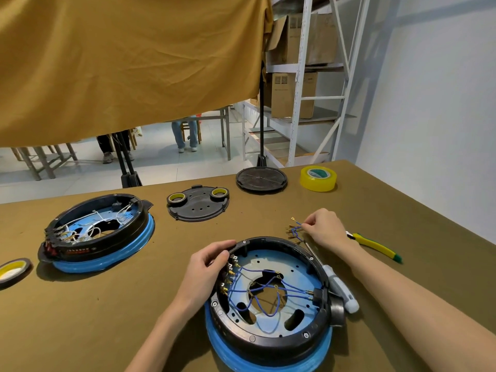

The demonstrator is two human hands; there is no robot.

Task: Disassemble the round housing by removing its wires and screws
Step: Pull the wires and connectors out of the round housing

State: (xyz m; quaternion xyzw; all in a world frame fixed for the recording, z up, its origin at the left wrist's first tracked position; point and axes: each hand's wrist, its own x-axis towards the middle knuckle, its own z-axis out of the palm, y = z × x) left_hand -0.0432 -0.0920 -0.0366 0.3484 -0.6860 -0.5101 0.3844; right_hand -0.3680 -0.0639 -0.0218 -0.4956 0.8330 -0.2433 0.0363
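Pinching loose wires (pixel 294 232) — right hand (pixel 326 227), seemingly.

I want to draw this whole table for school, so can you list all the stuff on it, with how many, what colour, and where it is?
round housing with blue wires: 1, black on blue ring, near centre
round housing with white wires: 1, black on blue ring, left
pulled-out wires: small bunch, blue with brass ends, beside the near housing
flat plate: 1, black, middle, two small tape rolls on it
round lid: 1, black, far edge
big tape roll: 1, yellow, far right
tape roll: 1, dark with yellow inside, left edge
screwdriver: 1, pale handle, against the near housing
pliers: 1, yellow and green, right
table: 1, olive cloth
left hand: grips the near housing's rim
right hand: pinches the pulled-out wires
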